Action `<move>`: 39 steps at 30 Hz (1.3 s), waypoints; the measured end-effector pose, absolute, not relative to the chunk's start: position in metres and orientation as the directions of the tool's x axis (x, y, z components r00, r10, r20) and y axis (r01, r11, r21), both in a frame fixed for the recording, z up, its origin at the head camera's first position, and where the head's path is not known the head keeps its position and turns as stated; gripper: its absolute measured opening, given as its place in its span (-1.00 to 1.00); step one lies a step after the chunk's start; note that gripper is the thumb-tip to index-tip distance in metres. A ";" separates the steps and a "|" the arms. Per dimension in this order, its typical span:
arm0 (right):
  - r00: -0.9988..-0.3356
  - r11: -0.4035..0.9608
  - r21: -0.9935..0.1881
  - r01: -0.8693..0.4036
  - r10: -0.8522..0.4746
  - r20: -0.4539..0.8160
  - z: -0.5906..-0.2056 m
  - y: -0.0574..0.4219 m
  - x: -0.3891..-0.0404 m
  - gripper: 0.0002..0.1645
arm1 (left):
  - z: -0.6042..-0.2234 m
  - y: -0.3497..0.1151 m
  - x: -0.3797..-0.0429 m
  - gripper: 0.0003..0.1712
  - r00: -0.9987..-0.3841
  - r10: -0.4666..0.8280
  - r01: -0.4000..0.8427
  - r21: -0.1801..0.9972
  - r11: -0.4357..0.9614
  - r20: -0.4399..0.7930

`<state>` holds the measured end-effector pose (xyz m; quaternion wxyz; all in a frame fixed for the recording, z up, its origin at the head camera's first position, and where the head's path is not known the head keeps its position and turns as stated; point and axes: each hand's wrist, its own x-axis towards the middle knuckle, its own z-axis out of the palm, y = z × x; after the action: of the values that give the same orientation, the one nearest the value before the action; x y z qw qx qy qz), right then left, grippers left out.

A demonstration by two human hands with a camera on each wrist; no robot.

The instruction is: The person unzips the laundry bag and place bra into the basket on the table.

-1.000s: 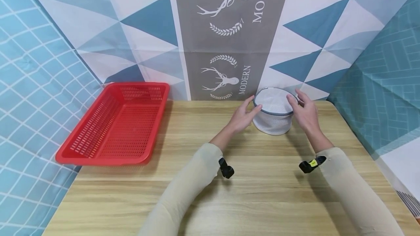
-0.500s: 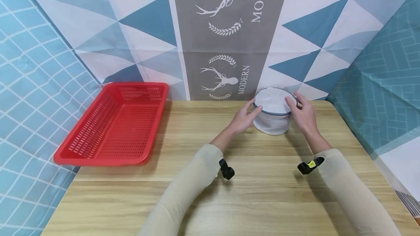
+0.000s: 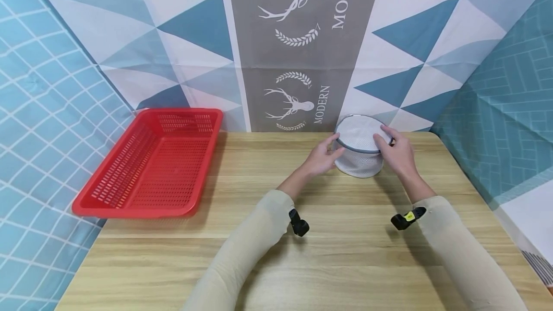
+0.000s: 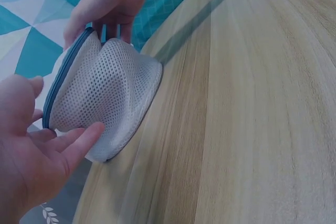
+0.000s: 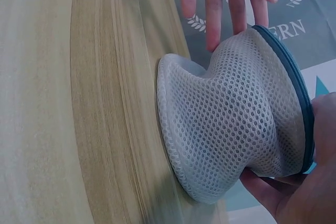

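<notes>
A white mesh laundry bag (image 3: 359,163), round with a dark blue-grey zipped rim, stands on the wooden table near the back wall. My right hand (image 3: 398,154) grips its right rim, thumb over the top and fingers at the mesh side. In the right wrist view, that hand (image 5: 310,187) is only partly visible. On the bag's left, my left hand (image 3: 320,156) has its fingers fairly straight against the side, with the thumb apart from them. The left wrist view shows the mesh (image 4: 105,87) sagging into folds between the hands.
A red perforated plastic basket (image 3: 190,196) sits at the left of the wooden table (image 3: 328,263). Patterned cloth (image 3: 285,56) covers the wall right behind the bag, and tiled-print sheets stand at both sides.
My right hand has moved slightly left and down, its thumb now further over the rim. The left hand has shifted slightly down beside the bag. The basket stays put.
</notes>
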<state>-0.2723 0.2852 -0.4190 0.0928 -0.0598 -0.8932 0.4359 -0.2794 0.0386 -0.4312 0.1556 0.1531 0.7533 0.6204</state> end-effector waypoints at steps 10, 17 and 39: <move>-0.976 0.614 -0.788 0.035 0.192 0.106 -0.417 0.284 -0.270 -0.14 | -0.433 0.041 -0.281 -0.30 -0.927 0.375 0.018 0.992 0.125 -0.031; -0.976 0.607 -0.794 0.029 0.190 0.110 -0.418 0.284 -0.270 -0.15 | -0.434 0.043 -0.280 -0.39 -0.946 0.324 0.038 0.991 0.129 -0.006; -0.975 0.602 -0.797 0.050 0.203 0.091 -0.420 0.280 -0.269 -0.14 | -0.439 0.051 -0.286 -0.61 -0.972 0.230 0.102 0.974 0.202 0.055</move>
<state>-0.2689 0.2800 -0.4199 0.0864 -0.0710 -0.8907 0.4406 -0.2857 0.0506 -0.4391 0.0512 0.1074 0.7735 0.6225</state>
